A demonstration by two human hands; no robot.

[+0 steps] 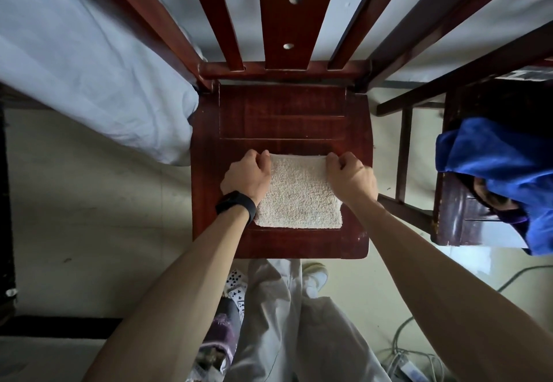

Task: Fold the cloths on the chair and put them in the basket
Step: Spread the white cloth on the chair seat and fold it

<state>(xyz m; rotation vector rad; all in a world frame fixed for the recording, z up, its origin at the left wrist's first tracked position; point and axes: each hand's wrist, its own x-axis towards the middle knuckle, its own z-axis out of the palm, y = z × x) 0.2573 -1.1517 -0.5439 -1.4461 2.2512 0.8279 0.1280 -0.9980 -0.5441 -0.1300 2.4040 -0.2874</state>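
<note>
A cream terry cloth (299, 194) lies folded into a rectangle on the front half of the dark red wooden chair seat (281, 115). My left hand (247, 175) pinches its far left corner, and my right hand (351, 176) pinches its far right corner. Both hands have curled fingers at the cloth's far edge. A black band sits on my left wrist. A blue cloth (493, 169) is heaped on a second chair (454, 217) at the right, over a darker cloth. No basket can be seen.
A bed with a pale blue sheet (89, 67) presses against the chair's left side. The chair's slatted back (278, 16) rises ahead. Cables (413, 354) lie on the floor at the lower right. My legs stand at the seat's front edge.
</note>
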